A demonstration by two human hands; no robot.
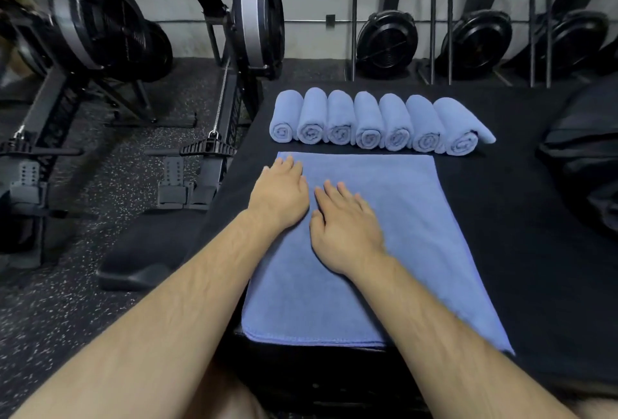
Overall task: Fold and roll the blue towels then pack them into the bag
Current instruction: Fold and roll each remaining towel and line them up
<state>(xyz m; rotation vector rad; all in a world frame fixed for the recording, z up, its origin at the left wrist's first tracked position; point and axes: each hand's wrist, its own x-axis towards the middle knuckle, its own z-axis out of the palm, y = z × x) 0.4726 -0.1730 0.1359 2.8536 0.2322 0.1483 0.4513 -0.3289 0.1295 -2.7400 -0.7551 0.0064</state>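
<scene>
A blue towel (394, 238) lies flat and folded on the black platform (535, 218), its near edge hanging at the front. My left hand (281, 191) rests palm down near the towel's far left corner, fingers straight. My right hand (344, 221) presses flat on the towel just right of it. Behind the flat towel, several rolled blue towels (371, 120) stand side by side in a row, spiral ends facing me. A black bag (588, 157) sits at the platform's right edge, partly cut off by the frame.
Rowing machines (234, 50) stand on the speckled rubber floor to the left, one close to the platform's left edge. A black padded seat (143, 258) lies low at the left. Racks with black fan wheels (478, 40) line the back wall.
</scene>
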